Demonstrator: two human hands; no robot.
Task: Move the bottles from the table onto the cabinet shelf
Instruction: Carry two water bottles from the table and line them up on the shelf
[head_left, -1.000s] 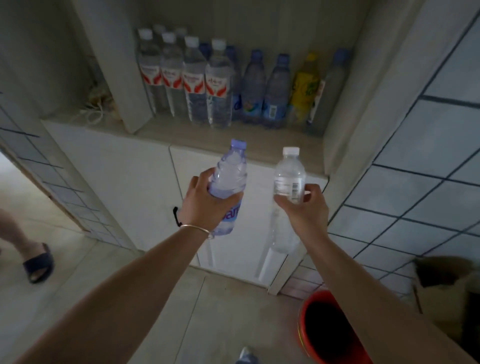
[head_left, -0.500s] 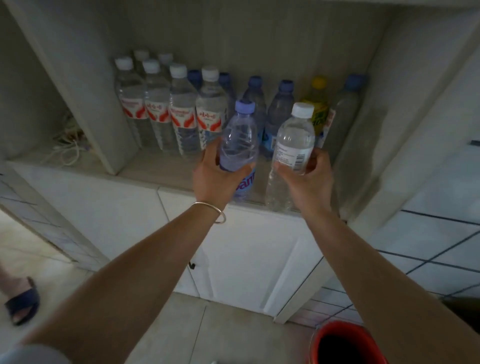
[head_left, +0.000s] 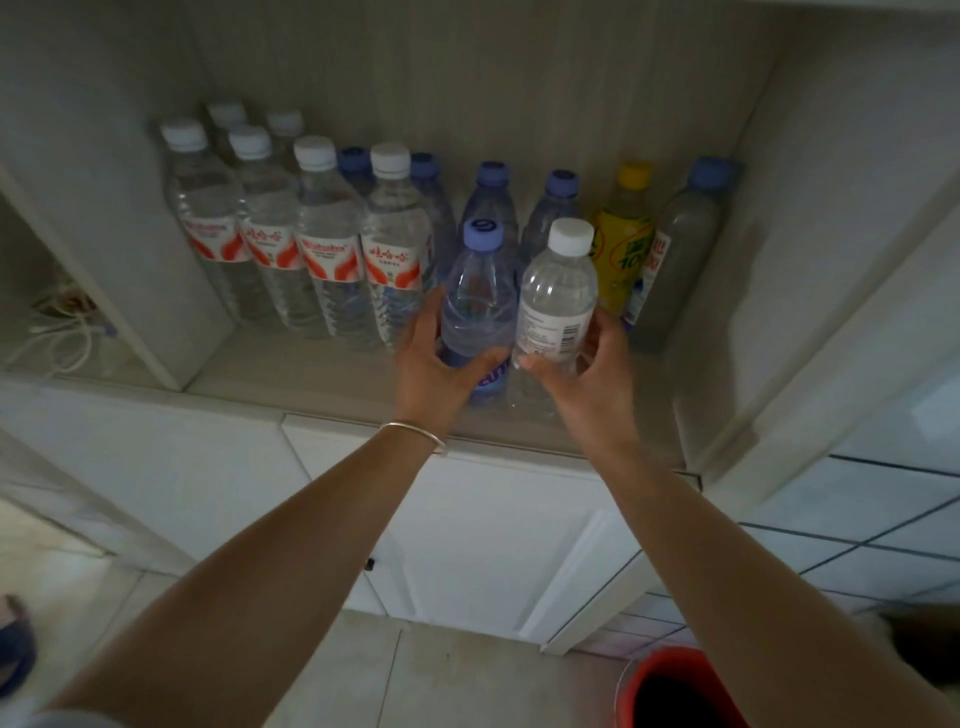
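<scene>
**Two bottles at the shelf's near edge, set-down in hand**

The step in hand looked to be the placing itself. The left hand (head_left: 441, 364) was wrapped around the lower body of a blue-capped bottle (head_left: 480, 306), fingers curled round its far side and thumb across the near side over the label. The right hand (head_left: 582, 364) gripped a white-capped clear bottle (head_left: 558, 296) the same way, low on the body beneath its barcode label. The two bottles stood upright and side by side, touching or nearly so, over the near part of the cabinet shelf (head_left: 311, 384). Whether their bases had met the shelf could not be told, since the hands hid them.

Behind them the shelf was already well stocked. A row of white-capped bottles with red labels (head_left: 332, 249) filled the far left, blue-capped bottles (head_left: 558, 208) stood directly behind the held pair, and a yellow bottle (head_left: 623, 239) and a grey bottle with a blue cap (head_left: 680, 249) stood at the far right. A silver bangle (head_left: 415, 434) sat on the left wrist, and a red bucket (head_left: 670, 691) stood on the floor at the near right.

The next move probably called for lowering both bottles until they stood firm, just in front of the blue-capped pair, then opening both hands and drawing them back toward the near side without brushing the bottles over. No table was in view, so how many bottles remained to move could not be judged.
</scene>
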